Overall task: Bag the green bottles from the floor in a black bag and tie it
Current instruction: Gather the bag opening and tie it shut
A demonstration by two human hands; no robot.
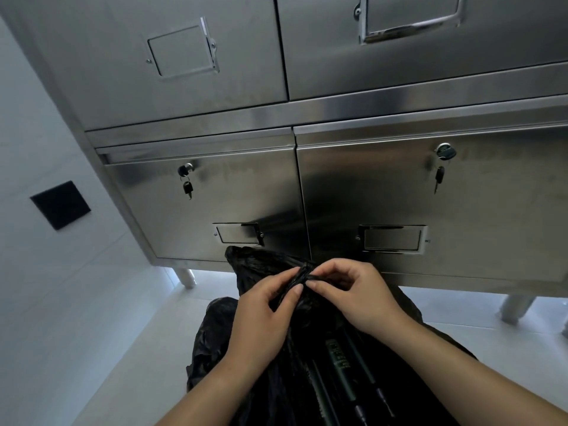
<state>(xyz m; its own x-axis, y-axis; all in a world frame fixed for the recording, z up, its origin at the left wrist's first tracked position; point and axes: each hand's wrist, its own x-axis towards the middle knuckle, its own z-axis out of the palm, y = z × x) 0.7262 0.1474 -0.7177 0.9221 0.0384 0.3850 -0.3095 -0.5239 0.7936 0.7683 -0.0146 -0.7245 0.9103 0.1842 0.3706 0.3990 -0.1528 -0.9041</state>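
Observation:
A black plastic bag (215, 339) stands on the pale floor just in front of me, bulging at its sides. Its top is gathered into twisted strands at the middle of the view. My left hand (261, 318) pinches one strand between thumb and fingers. My right hand (353, 293) pinches the other strand, fingertips almost touching the left ones. Between my forearms the bag's mouth gapes, and dark green bottles (341, 370) lie inside with their necks pointing toward me. No bottle shows on the floor.
A stainless steel cabinet (246, 186) rises right behind the bag, with two locked lower doors, keys (187, 187) hanging in the locks, and round legs (187, 276). A white wall with a black square plate (60, 205) is at the left. Pale floor tiles surround the bag.

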